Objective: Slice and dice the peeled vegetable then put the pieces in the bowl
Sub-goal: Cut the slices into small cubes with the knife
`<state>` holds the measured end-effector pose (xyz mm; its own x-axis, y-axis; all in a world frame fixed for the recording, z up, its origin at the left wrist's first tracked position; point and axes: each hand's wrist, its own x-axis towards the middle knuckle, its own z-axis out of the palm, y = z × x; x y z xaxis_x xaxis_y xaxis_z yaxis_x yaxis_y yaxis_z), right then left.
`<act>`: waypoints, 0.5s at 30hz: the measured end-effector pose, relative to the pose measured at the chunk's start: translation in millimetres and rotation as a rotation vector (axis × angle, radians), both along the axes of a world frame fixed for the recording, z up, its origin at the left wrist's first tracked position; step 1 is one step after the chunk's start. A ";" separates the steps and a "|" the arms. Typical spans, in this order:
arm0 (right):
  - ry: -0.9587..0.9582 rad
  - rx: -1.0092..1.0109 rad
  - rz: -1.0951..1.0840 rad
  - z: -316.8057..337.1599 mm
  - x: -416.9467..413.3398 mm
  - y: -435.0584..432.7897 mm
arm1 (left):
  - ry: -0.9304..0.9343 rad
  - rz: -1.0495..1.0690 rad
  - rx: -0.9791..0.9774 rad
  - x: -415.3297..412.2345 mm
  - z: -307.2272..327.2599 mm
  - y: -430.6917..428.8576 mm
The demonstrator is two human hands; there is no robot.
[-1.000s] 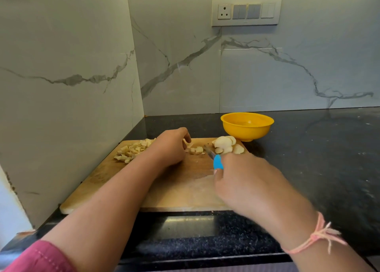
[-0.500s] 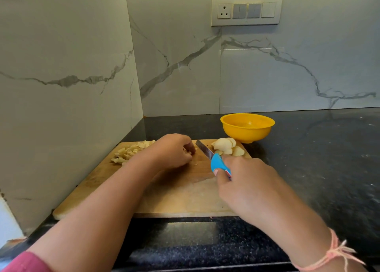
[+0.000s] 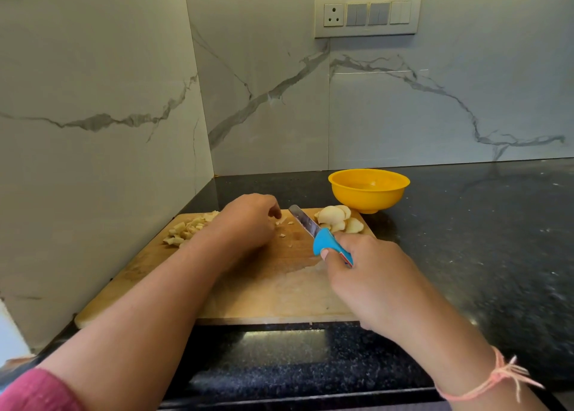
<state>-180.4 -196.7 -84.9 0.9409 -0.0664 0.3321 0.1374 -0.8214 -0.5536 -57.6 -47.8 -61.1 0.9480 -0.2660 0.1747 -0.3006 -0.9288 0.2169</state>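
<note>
Right hand (image 3: 366,274) clamped on blue-handled knife (image 3: 306,222); left hand (image 3: 248,221) curled, hold unclear, at knife's 9 o'clock. Risk: edge nicks fingertips (image 3: 277,213).

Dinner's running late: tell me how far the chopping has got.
Done: a diced pile lies at the cutting board's left. In hand: right hand grips the blue-handled knife, left hand beside loose bits. Left: slices by the yellow bowl are undiced; no pieces show in it.

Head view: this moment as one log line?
right hand: grips knife | left hand: curled over cutting board | slices: undiced, near bowl | diced pile: on board
</note>
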 end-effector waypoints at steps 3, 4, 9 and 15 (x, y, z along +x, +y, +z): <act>0.059 0.080 -0.001 0.5 0.3 -3.5 | 0.019 -0.112 0.037 -2.4 -6.3 -8.0; 0.074 0.102 0.000 0.5 0.5 -4.7 | 0.033 -0.134 0.052 -2.8 -6.8 -9.1; 0.145 0.229 0.020 1.7 -0.1 -8.4 | -0.011 -0.097 0.167 3.1 -2.9 -8.0; 0.158 0.335 0.051 2.8 -1.9 -10.6 | -0.094 0.094 0.224 4.7 0.8 0.5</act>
<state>-182.3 -207.3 -82.1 0.9837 -0.0989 0.1504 0.0648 -0.5851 -0.8084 -52.9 -47.3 -60.3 0.9528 -0.2197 0.2098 -0.2200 -0.9753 -0.0222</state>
